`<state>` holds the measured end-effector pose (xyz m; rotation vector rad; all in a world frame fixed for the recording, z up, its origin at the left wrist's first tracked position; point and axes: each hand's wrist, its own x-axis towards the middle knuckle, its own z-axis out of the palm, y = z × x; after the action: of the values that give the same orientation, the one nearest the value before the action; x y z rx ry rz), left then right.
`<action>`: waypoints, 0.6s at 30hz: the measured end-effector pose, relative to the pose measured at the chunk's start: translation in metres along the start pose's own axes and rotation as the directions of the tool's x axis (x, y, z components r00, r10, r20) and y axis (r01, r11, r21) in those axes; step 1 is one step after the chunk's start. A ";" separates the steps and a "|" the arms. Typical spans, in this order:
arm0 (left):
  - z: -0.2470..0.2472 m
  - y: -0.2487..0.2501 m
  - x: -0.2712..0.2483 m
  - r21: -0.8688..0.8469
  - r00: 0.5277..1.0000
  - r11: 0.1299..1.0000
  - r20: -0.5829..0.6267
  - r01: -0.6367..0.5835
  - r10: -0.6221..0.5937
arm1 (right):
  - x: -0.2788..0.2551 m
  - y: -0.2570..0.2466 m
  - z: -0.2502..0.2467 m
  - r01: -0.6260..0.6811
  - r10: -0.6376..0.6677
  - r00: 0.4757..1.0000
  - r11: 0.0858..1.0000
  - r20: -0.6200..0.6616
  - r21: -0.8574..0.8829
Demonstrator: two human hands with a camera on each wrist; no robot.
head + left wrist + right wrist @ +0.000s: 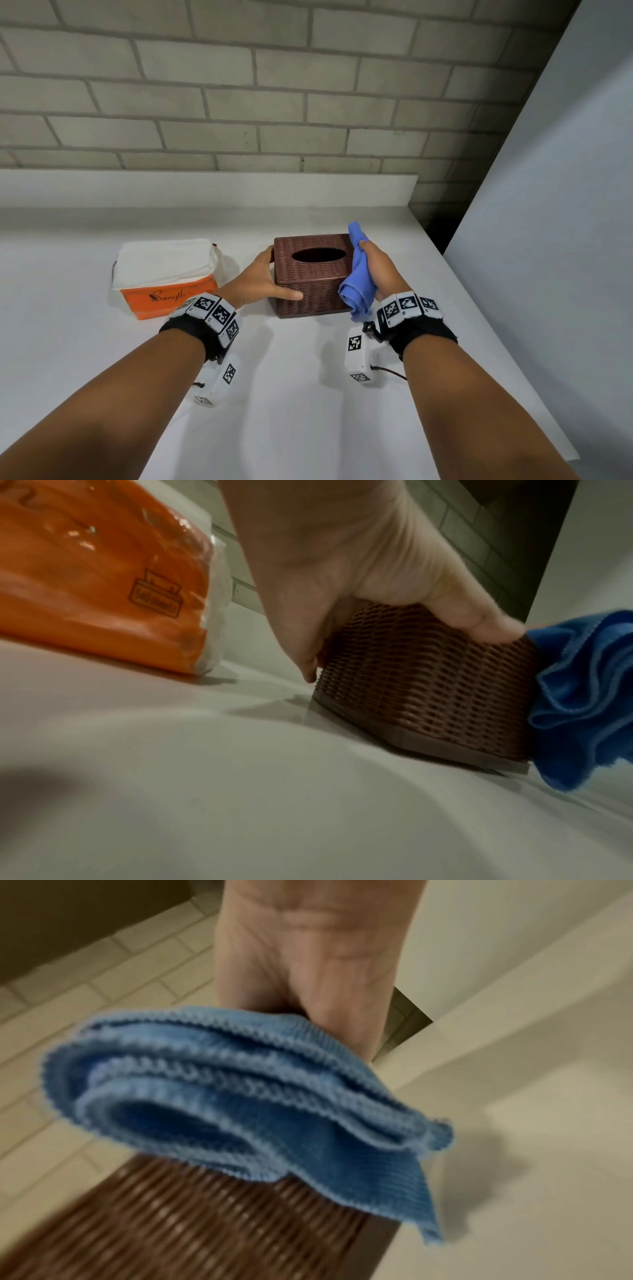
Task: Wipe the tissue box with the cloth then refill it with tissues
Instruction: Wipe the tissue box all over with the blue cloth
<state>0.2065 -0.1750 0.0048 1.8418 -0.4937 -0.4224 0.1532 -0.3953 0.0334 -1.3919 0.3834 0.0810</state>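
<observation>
On the far left of the white desk (308, 394) sat the orange pack of tissues (164, 274), its top open and the white sheets showing, well clear of the work and not yet needed. Just to its right my left hand (257, 279) braced the brown woven tissue box (315, 277), which stood upright near the middle of the desk with its oval slot facing up and dark inside; my thumb lay along the near face and my fingers (301, 653) wrapped the left side wall, so the hand was gripping the box rather than lying flat on it. That hold was, I judged, the key to wiping well: the box looked light and would skid under a firm stroke unless pinned from the side opposite the cloth. Further right, my right hand (376, 267) was closed around the blue cloth (358, 274), bunched in folds and pressed against the box's right side, palm turned inward, wrist raised above the desk. I reckoned long strokes along the weave would lift dust from the grooves better than short dabs across them.
</observation>
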 end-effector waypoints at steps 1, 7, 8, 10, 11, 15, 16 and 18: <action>-0.001 0.001 -0.001 -0.018 1.000 1.000 0.007 0.004 -0.004 | -0.002 0.001 0.000 0.023 -0.024 0.999 1.000 0.033 0.019; -0.006 0.011 -0.001 -0.205 0.991 0.971 -0.027 0.125 -0.133 | 0.003 0.000 0.001 0.016 -0.023 0.998 0.993 0.062 0.119; -0.005 0.012 -0.001 -0.234 0.987 0.961 -0.029 0.145 -0.156 | 0.004 0.001 0.002 0.013 -0.021 0.998 0.991 0.056 0.135; -0.004 0.015 0.000 -0.334 0.977 0.923 -0.029 0.190 -0.212 | 0.002 0.001 0.005 -0.008 0.000 0.999 0.987 0.050 0.161; -0.004 0.018 0.001 -0.404 0.971 0.892 -0.037 0.203 -0.238 | 0.000 0.001 0.008 -0.019 0.007 0.997 0.987 0.072 0.159; -0.007 0.030 0.010 -0.549 0.960 0.807 -0.030 0.218 -0.280 | -0.001 0.007 0.013 -0.042 0.010 0.987 0.980 0.160 0.194; -0.006 0.033 0.011 -0.554 0.958 0.801 -0.019 0.228 -0.286 | -0.002 0.007 0.013 -0.040 0.005 0.987 0.976 0.159 0.213; -0.006 0.035 0.012 -0.545 0.960 0.804 0.009 0.238 -0.279 | -0.001 0.003 0.012 -0.035 0.005 0.991 0.973 0.131 0.229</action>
<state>0.2153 -0.1869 0.0392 1.3600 -0.0482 -0.6098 0.1542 -0.3826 0.0319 -1.1466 0.2882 0.1385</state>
